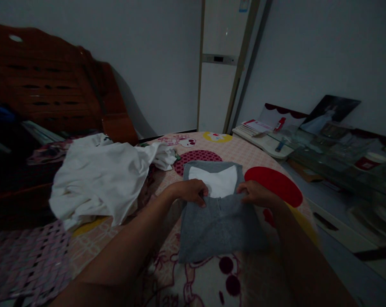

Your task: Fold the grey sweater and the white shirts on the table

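A grey knit garment [218, 226] with a white inner panel [216, 179] lies partly folded on a patterned bedspread [269, 179]. My left hand [191, 190] pinches the folded grey edge on the left side of the panel. On the right side my right hand [256, 194] grips the same edge, fingers closed on the fabric. Both forearms reach in from the bottom of the view.
A heap of white clothes [100, 179] lies to the left on the bed. A dark wooden headboard [52, 85] stands behind it. A purple woven cloth [26, 260] is at lower left. A low glass-topped table [333, 149] with papers and a framed picture runs along the right.
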Tool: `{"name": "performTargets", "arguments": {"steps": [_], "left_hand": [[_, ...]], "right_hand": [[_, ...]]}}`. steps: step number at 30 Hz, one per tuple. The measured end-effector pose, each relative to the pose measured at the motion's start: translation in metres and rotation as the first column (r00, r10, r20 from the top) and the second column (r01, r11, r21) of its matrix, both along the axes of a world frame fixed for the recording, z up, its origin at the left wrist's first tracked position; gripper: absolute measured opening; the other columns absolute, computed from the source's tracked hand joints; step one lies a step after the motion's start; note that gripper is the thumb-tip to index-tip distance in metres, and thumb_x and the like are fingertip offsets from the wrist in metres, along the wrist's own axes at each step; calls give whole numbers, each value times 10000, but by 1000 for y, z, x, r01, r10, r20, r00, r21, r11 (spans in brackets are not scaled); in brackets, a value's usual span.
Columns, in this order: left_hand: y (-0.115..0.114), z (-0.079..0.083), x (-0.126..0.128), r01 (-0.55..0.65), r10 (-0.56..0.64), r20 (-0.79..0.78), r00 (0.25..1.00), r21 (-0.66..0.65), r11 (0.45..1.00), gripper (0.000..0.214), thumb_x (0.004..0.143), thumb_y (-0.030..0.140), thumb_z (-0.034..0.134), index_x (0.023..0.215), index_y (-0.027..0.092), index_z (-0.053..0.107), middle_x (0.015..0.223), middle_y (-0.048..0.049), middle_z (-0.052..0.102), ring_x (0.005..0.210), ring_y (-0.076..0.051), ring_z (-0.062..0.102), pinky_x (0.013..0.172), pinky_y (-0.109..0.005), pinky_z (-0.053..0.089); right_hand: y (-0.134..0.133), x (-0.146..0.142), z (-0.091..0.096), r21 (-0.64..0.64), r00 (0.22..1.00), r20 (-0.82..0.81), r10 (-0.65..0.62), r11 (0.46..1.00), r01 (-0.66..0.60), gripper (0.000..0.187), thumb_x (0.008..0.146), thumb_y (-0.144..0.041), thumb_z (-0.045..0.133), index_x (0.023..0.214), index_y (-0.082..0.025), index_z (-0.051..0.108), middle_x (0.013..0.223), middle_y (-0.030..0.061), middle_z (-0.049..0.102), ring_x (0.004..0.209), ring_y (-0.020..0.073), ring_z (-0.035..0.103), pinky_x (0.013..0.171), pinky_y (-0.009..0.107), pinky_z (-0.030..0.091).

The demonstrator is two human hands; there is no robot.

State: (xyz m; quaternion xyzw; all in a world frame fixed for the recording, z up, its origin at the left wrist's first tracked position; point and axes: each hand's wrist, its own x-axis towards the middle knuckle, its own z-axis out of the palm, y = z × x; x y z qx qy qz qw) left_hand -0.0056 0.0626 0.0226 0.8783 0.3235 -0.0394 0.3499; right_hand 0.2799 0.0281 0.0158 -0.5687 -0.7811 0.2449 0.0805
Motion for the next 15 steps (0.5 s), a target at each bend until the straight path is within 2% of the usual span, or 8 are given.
{"name": "performTargets", "arguments": {"steps": [3,5,7,9,12,15], "left_hand": [[0,1,-1,34,-34,-2,999,-1,999,217,727,327,745,807,150,647,653,41,572,646,-120,523,584,-215,346],[1,1,-2,85,-83,43,996,-38,996,225,730,347,738,762,155,626,620,50,535,620,-114,495,570,-218,331],[2,0,-4,112,-103,115,988,-77,991,249,740,371,725,728,158,596,599,56,501,599,-106,463,560,-219,324],[3,-1,-5,117,-92,191,977,-120,986,295,770,428,696,734,159,580,611,55,498,599,-102,454,564,-218,335],[3,-1,-6,110,-72,234,970,-152,982,328,794,475,674,797,156,596,661,47,536,626,-102,483,591,-211,369],[2,1,-7,49,-42,119,992,-59,997,287,759,408,728,866,156,641,719,30,606,674,-115,543,619,-208,388]], "right_hand": [[-3,-13,-1,129,997,-30,65,990,-60,353,730,-264,729,1071,-172,710,950,83,698,859,219,623,744,312,456],[-6,-25,-6,191,976,-97,196,966,-175,366,805,-340,707,1127,-168,696,1014,101,696,910,223,631,799,330,470],[-9,-37,-15,202,928,-150,341,930,-309,411,812,-397,727,1148,-163,693,1042,107,693,952,229,636,840,343,478],[-11,-45,-24,221,896,-175,409,903,-369,508,765,-441,780,1180,-166,682,1073,113,687,995,245,636,880,364,477],[-10,-50,-32,237,909,-139,393,904,-355,618,682,-500,837,1180,-171,678,1101,121,682,1032,272,631,911,389,462],[-9,-50,-31,187,938,-69,340,928,-323,587,674,-544,829,1106,-171,692,1014,95,699,956,253,642,851,356,460]]}}
